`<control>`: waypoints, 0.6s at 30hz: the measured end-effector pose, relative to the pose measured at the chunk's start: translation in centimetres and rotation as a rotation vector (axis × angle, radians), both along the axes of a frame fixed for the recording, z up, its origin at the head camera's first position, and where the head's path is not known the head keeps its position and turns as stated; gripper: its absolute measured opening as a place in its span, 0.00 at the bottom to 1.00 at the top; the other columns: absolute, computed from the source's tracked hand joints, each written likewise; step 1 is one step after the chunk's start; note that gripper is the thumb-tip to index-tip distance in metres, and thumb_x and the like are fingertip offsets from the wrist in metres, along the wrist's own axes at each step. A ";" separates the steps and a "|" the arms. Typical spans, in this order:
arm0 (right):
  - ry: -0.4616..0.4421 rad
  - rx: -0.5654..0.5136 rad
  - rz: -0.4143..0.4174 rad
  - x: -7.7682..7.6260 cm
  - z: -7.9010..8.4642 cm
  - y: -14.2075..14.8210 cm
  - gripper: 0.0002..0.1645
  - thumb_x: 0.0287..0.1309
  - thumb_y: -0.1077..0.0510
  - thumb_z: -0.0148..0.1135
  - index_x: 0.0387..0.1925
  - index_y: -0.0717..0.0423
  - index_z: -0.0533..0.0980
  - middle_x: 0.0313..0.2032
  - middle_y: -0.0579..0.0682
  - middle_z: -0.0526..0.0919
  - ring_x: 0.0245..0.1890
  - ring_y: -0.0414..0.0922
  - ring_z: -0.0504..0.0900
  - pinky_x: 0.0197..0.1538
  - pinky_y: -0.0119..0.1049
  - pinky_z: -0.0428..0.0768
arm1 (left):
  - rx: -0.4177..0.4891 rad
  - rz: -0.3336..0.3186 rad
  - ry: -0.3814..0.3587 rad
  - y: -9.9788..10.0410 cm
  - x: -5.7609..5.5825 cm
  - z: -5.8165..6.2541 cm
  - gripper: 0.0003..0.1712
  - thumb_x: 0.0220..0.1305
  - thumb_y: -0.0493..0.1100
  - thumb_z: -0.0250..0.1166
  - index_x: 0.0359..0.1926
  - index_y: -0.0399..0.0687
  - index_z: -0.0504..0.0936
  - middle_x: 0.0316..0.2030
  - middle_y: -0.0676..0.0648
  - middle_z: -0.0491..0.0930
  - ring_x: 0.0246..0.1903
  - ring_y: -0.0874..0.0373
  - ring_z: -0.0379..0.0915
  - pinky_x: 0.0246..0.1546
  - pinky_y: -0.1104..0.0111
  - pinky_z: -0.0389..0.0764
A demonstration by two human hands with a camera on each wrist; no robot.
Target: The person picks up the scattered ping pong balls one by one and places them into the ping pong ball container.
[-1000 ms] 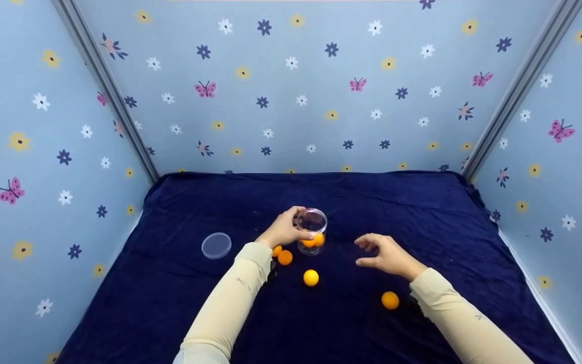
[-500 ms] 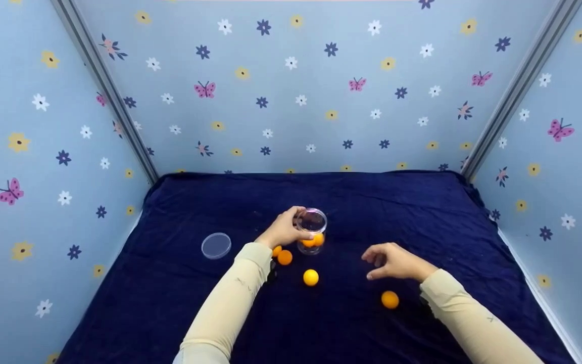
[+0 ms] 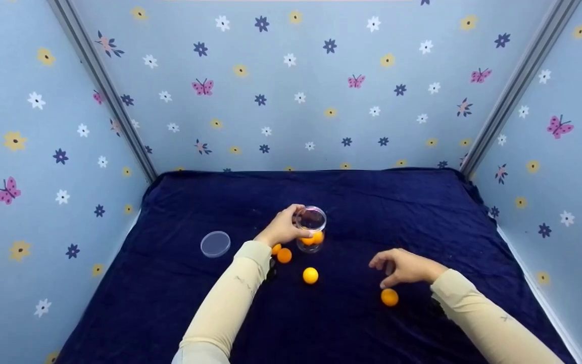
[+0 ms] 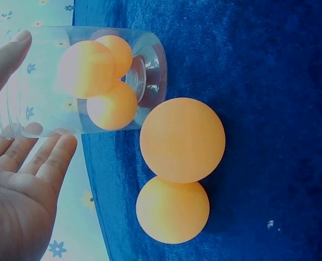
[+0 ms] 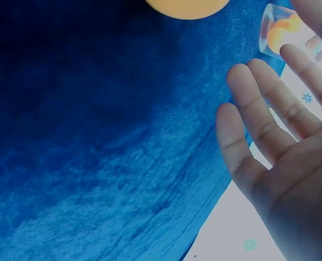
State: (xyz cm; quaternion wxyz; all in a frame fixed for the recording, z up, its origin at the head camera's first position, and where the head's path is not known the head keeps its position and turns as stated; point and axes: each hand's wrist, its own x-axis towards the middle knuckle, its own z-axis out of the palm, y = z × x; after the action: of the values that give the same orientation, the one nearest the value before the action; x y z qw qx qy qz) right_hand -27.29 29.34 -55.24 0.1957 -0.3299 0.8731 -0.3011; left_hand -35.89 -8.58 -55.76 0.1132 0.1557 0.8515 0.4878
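My left hand (image 3: pixel 282 228) grips a clear plastic jar (image 4: pixel 48 81) near its rim, thumb on one side and fingers on the other. Three orange ping-pong balls (image 4: pixel 87 69) lie at the bottom of the upright jar. Close beside it on the cloth are two more orange balls (image 4: pixel 182 140), partly covered by the left wrist in the head view. My right hand (image 3: pixel 407 266) holds nothing. Its relaxed fingers hover over the cloth, the thumb tip just above a lone orange ball (image 3: pixel 389 297). Between the hands, nearer me, sits a yellower ball (image 3: pixel 310 275).
Left of the jar, a round clear lid (image 3: pixel 215 244) lies flat on the dark blue cloth (image 3: pixel 180 303). Light blue walls (image 3: pixel 301 91) with flower and butterfly prints close off the back and both sides.
The right hand has moved right and toward me, down to beside the lone orange ball. The left hand and jar have stayed in place.
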 end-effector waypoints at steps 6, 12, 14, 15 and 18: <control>-0.093 0.036 0.033 0.3 0.1 0.6 0.33 0.54 0.60 0.84 0.60 0.66 0.82 0.50 0.67 0.86 0.39 0.52 0.90 0.43 0.31 0.84 | -0.001 0.002 0.008 0.0 0.1 0.2 0.49 0.61 0.41 0.83 0.78 0.41 0.69 0.70 0.38 0.78 0.68 0.43 0.77 0.71 0.50 0.78; -0.149 0.036 0.063 0.7 0.0 1.2 0.31 0.50 0.63 0.84 0.56 0.66 0.84 0.48 0.66 0.86 0.37 0.45 0.89 0.41 0.28 0.84 | -0.002 0.002 0.029 0.0 0.1 0.2 0.50 0.59 0.41 0.84 0.78 0.39 0.69 0.70 0.38 0.79 0.67 0.42 0.77 0.72 0.51 0.77; -0.151 0.033 0.075 0.9 -0.1 1.4 0.30 0.49 0.63 0.85 0.55 0.66 0.85 0.48 0.65 0.88 0.37 0.49 0.89 0.41 0.28 0.84 | -0.003 0.002 0.031 0.0 0.1 0.2 0.50 0.59 0.41 0.84 0.78 0.39 0.69 0.70 0.38 0.79 0.67 0.43 0.77 0.72 0.51 0.76; -0.153 0.031 0.079 1.0 -0.2 1.4 0.29 0.49 0.63 0.85 0.54 0.66 0.85 0.48 0.65 0.88 0.37 0.52 0.89 0.41 0.28 0.83 | -0.002 0.001 0.028 0.0 0.1 0.2 0.50 0.59 0.41 0.84 0.78 0.39 0.69 0.69 0.38 0.79 0.67 0.43 0.77 0.72 0.51 0.76; -0.159 0.027 0.079 1.2 -0.7 1.5 0.27 0.49 0.64 0.85 0.52 0.64 0.86 0.47 0.61 0.90 0.39 0.59 0.89 0.40 0.28 0.83 | 0.002 0.002 0.019 0.0 0.1 0.2 0.49 0.59 0.41 0.84 0.77 0.40 0.70 0.69 0.38 0.79 0.67 0.43 0.77 0.72 0.50 0.77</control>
State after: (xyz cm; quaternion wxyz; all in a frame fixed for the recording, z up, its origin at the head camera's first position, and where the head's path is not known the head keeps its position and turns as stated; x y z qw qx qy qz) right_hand -26.09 30.85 -55.92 0.2803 -0.3363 0.8452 -0.3066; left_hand -35.77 -8.62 -55.57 0.1044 0.1598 0.8521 0.4873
